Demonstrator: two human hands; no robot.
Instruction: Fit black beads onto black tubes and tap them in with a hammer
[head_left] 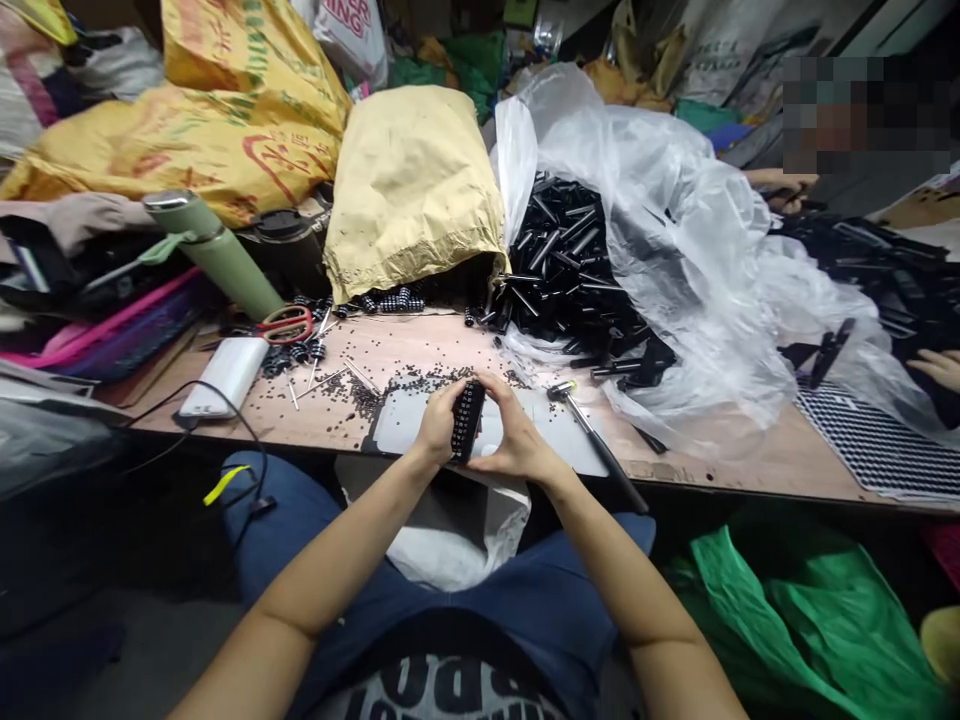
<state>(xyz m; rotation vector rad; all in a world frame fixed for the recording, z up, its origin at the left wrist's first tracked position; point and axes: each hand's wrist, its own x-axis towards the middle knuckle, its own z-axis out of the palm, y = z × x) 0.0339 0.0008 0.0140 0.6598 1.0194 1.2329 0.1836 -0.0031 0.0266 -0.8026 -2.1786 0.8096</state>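
Observation:
Both my hands meet at the near edge of the wooden table (pixel 750 455), closed around one black block studded with small pale dots (pixel 467 418). My left hand (pixel 436 424) grips its left side and my right hand (pixel 512 436) wraps its right side. Under them lies a white sheet (pixel 570 440), with tiny black beads (pixel 397 385) and thin metal pins (pixel 330 378) scattered beyond it. A small hammer (pixel 592 435) lies just right of my right hand.
A heap of black tubes (pixel 574 270) spills from clear plastic (pixel 697 250). A tan paper sack (pixel 412 185), green flask (pixel 217 250), red-handled scissors (pixel 286 324) and white power bank (pixel 225 375) lie behind. Another person's hands (pixel 937 368) work at right, near a perforated tray (pixel 877 445).

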